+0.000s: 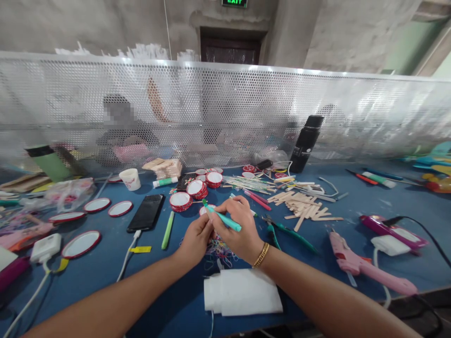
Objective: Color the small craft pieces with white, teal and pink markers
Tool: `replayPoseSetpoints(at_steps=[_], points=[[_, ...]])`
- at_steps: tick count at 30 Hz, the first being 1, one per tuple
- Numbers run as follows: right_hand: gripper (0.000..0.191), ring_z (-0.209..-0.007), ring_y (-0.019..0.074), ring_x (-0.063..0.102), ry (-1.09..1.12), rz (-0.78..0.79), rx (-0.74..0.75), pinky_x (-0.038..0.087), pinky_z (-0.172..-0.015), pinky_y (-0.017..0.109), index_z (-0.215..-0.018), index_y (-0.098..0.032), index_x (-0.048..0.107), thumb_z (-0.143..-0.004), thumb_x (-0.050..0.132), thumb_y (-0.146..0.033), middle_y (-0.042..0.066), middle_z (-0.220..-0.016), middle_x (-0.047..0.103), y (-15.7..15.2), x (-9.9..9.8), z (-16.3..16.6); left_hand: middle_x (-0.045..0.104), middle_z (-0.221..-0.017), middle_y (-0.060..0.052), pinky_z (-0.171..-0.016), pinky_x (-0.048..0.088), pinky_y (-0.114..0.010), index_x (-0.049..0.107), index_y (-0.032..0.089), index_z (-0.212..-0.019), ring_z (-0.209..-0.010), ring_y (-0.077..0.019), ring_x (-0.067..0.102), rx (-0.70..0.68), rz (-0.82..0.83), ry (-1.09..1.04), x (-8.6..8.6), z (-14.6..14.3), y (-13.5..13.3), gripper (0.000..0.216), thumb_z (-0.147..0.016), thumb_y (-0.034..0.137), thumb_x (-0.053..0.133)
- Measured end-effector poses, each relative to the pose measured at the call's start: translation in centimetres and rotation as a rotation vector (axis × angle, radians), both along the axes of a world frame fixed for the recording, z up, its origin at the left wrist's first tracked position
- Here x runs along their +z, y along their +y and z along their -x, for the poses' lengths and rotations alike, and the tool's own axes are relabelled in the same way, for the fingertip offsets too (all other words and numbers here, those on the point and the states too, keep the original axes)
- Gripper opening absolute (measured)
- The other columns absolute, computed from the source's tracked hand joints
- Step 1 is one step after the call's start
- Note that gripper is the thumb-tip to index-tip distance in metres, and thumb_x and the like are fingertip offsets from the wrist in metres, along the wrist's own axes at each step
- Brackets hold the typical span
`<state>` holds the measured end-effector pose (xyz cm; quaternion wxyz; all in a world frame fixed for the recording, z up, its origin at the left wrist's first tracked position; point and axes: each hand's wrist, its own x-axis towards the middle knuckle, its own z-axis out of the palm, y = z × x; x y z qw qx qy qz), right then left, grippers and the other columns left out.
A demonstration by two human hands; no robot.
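In the middle of the table my right hand (241,230), a gold bracelet at its wrist, is closed around a teal marker (227,220). Close beside it is my left hand (197,237), its fingers pinched together; what they hold is hidden behind the fingers. A white disc with a red rim (207,210) shows just past the fingertips, and I cannot tell whether it is held. Under both hands lies a tangle of coloured strings (221,251). To the left, a bright green marker (168,230) rests on the table.
Red-rimmed drums (180,201) sit behind the hands, with wooden sticks (299,205) and green-handled pliers (294,234) rightward. A pink glue gun (366,270) lies at right. Left are a phone (146,212) and a paper cup (130,179). White folded cloth (246,293) lies in front.
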<state>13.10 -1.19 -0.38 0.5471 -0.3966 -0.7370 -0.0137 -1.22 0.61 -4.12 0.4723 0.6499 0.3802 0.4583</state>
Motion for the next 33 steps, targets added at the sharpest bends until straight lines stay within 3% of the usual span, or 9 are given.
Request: replayPoseSetpoints(at_steps=[33], points=[[0.011, -0.069, 0.0143, 0.061, 0.005, 0.0, 0.003, 0.035, -0.096, 0.041, -0.079, -0.022, 0.056, -0.09, 0.058, -0.025, -0.004, -0.07, 0.064, 0.06, -0.01, 0.04, 0.042, -0.061, 0.005, -0.053, 0.028, -0.023, 0.06, 0.015, -0.088, -0.056, -0.0102, 0.034, -0.002, -0.006, -0.01, -0.21, -0.04, 0.19, 0.052, -0.084, 0.067, 0.054]])
